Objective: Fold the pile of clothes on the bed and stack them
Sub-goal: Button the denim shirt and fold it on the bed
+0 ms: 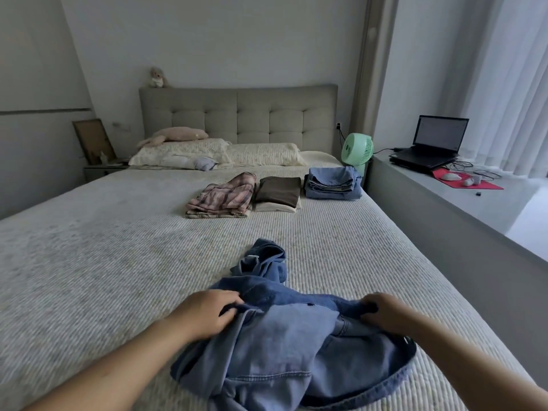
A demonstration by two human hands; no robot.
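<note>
- Head view: a crumpled blue denim garment [284, 336] is seen lying on the near part of the bed [89, 262], with one bunched end trailing away toward the middle of the mattress.
- The garment's upper edge is gripped at its left side by the left hand [204, 314], whose fingers are curled into the cloth.
- The same edge is gripped at its right side by the right hand [382, 312], the fingers folded round a bunch of denim; the two hands are held well apart with the fabric between them.
- Three folded stacks are laid in a row farther up the bed, short of the pillows [213, 154]: a plaid stack [222, 197] to the left, a brown and cream stack [278, 192] in the middle, and a denim stack [332, 180] to the right.
- The plaid and brown stacks are set just beside each other; the denim stack is placed near the bed's right edge.
- A green fan [357, 149] is seen beyond the bed's right corner, and an open laptop [433, 143] is set on the sill to the right.
- A soft toy [157, 78] is perched on top of the tufted headboard [237, 114].
</note>
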